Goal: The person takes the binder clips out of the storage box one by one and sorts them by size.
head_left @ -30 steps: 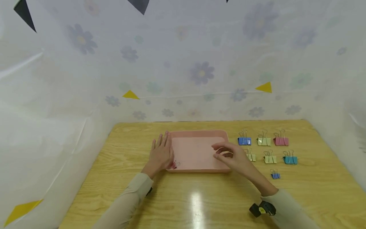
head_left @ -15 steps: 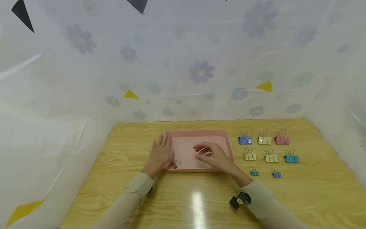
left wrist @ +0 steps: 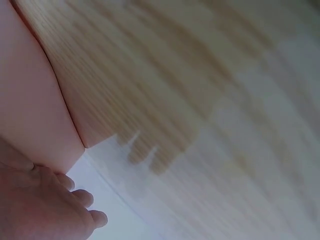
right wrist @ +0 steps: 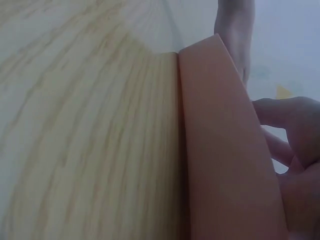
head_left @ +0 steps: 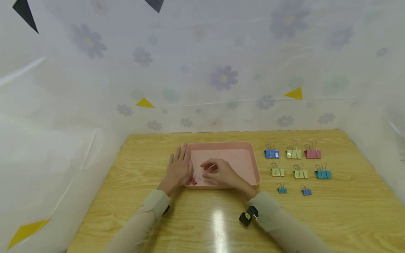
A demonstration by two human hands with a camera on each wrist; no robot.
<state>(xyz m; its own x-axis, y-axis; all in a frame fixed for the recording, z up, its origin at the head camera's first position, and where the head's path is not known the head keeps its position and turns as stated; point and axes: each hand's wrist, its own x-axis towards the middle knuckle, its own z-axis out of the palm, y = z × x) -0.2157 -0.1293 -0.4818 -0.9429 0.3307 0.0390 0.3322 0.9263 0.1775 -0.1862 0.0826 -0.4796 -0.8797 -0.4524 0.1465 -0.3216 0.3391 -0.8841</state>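
Observation:
A shallow pink tray lies on the wooden table in the head view. My left hand rests along its left rim with straight fingers. In the left wrist view the left hand shows against the tray's outer wall. A small pinkish-red binder clip lies in the tray's near left corner, beside the left hand. My right hand hovers over the tray, thumb and fingers bent loosely and apart, nothing between them. In the right wrist view the tray's side wall hides part of the right hand.
Binder clips stand in rows right of the tray: large blue, pale yellow and pink at the back. Medium yellow and teal ones stand in the middle, with small teal and blue ones in front.
My right hand has moved left across the tray, from its right rim toward the small clip. The yellow and teal clips it covered now show. The left hand has stayed put.

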